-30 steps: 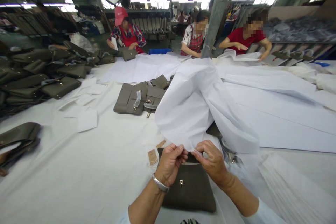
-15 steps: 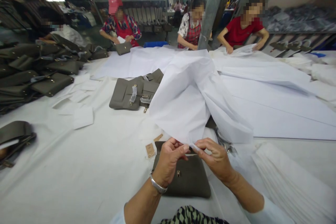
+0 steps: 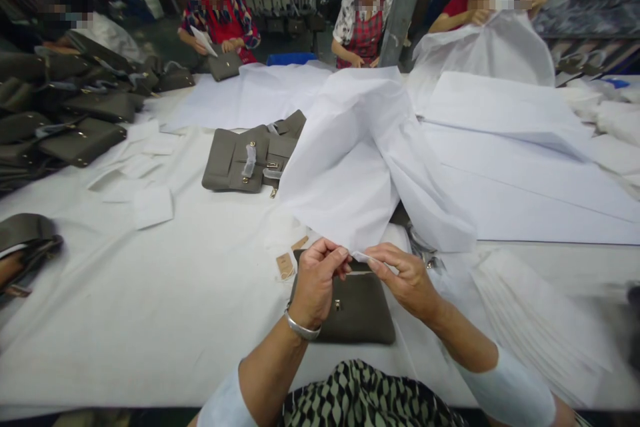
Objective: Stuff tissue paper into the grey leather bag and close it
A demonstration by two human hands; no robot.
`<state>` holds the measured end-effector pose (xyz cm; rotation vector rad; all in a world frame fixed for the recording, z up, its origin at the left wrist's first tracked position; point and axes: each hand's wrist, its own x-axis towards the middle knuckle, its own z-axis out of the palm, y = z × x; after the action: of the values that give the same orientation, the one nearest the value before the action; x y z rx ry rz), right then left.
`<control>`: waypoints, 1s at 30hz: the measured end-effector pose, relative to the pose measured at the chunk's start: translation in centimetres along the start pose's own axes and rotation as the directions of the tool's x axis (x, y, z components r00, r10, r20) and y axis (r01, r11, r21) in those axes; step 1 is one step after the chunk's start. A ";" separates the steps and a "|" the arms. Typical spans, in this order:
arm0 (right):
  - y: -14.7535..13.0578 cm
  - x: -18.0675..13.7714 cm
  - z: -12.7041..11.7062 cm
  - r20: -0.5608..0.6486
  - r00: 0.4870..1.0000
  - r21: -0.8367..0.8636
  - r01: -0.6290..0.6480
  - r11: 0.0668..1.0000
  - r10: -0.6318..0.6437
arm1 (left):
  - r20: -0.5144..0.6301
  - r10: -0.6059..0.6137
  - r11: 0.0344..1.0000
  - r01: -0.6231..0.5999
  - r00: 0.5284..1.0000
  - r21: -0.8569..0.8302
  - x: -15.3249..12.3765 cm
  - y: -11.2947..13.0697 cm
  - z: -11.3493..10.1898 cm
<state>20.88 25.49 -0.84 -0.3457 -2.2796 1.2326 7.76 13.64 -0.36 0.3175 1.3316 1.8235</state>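
My left hand and my right hand both pinch the near edge of a large white paper sheet, which billows up over the table in front of me. Right under my hands lies a dark olive leather bag with a small metal clasp. Two brown paper tags sit just left of that bag. A second grey-olive bag lies open farther back, to the left of the lifted sheet.
Stacks of olive bags line the left side, with small white cards scattered beside them. White paper sheets cover the right of the table. Other people work along the far edge, one lifting a white sheet.
My view has tipped down and the scene has slid up and away. My hands keep pinching the sheet's edge. The person at the far right has raised a white sheet.
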 end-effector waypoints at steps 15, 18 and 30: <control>0.0 0.2 -1.1 0.015 0.945 0.259 -0.320 0.911 0.327 | -0.032 -0.013 0.998 0.011 0.999 -0.057 -0.5 0.0 -0.1; -0.1 0.0 -1.2 0.080 0.954 0.259 -0.300 0.918 0.289 | -0.034 -0.048 0.997 0.046 0.998 -0.061 -0.9 -0.4 0.1; -1.0 0.8 -0.9 0.034 0.950 0.243 -0.310 0.919 0.311 | 0.055 -0.103 0.991 0.107 0.993 -0.074 -2.0 -1.2 1.3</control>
<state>20.76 25.91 0.69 -0.6354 -2.0877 1.6511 10.33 13.12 -0.37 0.2465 1.2173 1.7621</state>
